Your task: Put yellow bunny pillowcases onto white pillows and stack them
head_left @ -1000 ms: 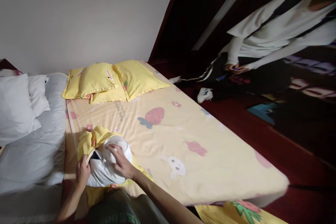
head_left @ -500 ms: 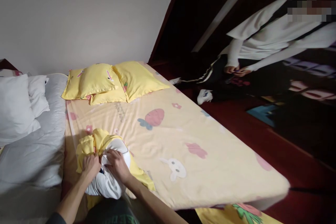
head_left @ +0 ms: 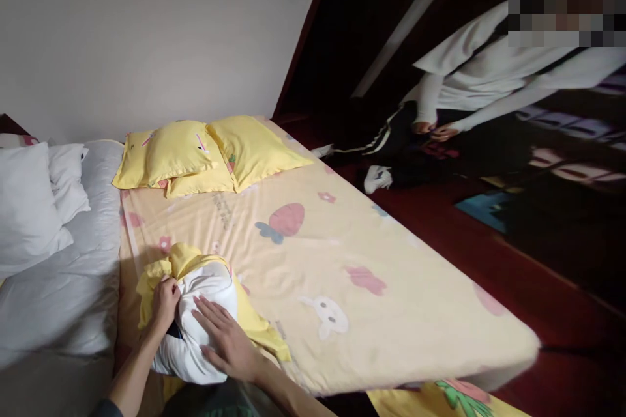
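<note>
A white pillow (head_left: 200,365) lies at the near left of the bed, partly inside a yellow pillowcase (head_left: 264,332). The case is bunched around the pillow's far end and spreads out flat on its right. My left hand (head_left: 166,303) is closed on the gathered yellow edge at the pillow's left side; its fingertips are partly hidden. My right hand (head_left: 229,339) rests on the white pillow with fingers stretched out, pressing its top. A small dark patch (head_left: 174,330) shows on the white cloth between my hands.
The bed (head_left: 313,241) has a peach sheet with carrots and a rabbit. Yellow pillows (head_left: 166,153) lie at its head. White pillows (head_left: 29,202) rest on a grey quilt (head_left: 92,260) at left. A person (head_left: 469,78) in white sits at right. Yellow cloth (head_left: 415,401) hangs at the bed's foot.
My right hand has let go of the white cloth, drawn back toward me and flattened out on the pillow. My left hand has shifted slightly left, still gripping the case.
</note>
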`<move>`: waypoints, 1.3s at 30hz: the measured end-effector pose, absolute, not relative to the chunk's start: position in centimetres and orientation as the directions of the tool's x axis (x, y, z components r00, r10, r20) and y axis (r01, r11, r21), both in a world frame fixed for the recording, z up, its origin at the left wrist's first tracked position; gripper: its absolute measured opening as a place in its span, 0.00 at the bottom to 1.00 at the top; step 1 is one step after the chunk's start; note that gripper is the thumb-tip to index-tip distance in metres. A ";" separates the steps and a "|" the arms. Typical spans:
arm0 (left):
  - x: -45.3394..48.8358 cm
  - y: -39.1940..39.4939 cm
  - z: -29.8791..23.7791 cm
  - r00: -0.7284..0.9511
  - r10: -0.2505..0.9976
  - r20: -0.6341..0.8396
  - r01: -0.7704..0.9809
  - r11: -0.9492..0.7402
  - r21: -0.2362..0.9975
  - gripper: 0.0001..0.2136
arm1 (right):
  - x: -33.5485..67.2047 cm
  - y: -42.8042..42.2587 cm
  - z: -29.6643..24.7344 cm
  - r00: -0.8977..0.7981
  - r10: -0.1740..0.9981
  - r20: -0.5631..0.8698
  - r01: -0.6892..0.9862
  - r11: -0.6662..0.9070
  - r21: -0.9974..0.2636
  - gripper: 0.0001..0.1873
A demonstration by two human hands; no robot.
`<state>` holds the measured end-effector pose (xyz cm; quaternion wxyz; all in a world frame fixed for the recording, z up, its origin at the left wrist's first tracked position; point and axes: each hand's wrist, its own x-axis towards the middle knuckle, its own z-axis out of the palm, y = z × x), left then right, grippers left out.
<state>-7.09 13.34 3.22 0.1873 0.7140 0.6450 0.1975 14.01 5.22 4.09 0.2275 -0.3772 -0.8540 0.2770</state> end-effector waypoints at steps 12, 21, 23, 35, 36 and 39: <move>-5.4 14.2 3.1 0.163 0.984 0.073 0.759 -0.172 0.627 0.07 | 8.5 13.2 1.4 -0.511 0.856 0.082 0.712 0.475 -0.518 0.13; -5.3 13.1 2.3 0.189 0.971 0.144 0.798 -0.237 0.553 0.12 | 10.5 9.9 0.0 -0.200 0.952 0.234 0.770 0.300 -0.563 0.23; -5.5 12.8 2.4 0.180 0.971 0.156 0.822 -0.236 0.519 0.12 | 11.5 7.2 -0.4 -0.237 0.930 0.282 0.753 0.359 -0.552 0.27; -5.5 14.9 5.2 0.209 0.975 -0.076 0.962 -0.192 0.192 0.15 | 8.3 10.6 1.7 -0.571 0.818 -0.068 0.732 0.469 -0.494 0.46; -5.6 15.1 5.4 0.213 0.974 -0.082 0.963 -0.195 0.189 0.15 | 7.9 11.1 1.9 -0.576 0.815 -0.068 0.724 0.470 -0.506 0.44; -5.9 15.4 5.4 0.228 0.968 -0.106 0.961 -0.205 0.187 0.15 | 6.8 12.0 1.7 -0.568 0.820 -0.064 0.719 0.457 -0.524 0.42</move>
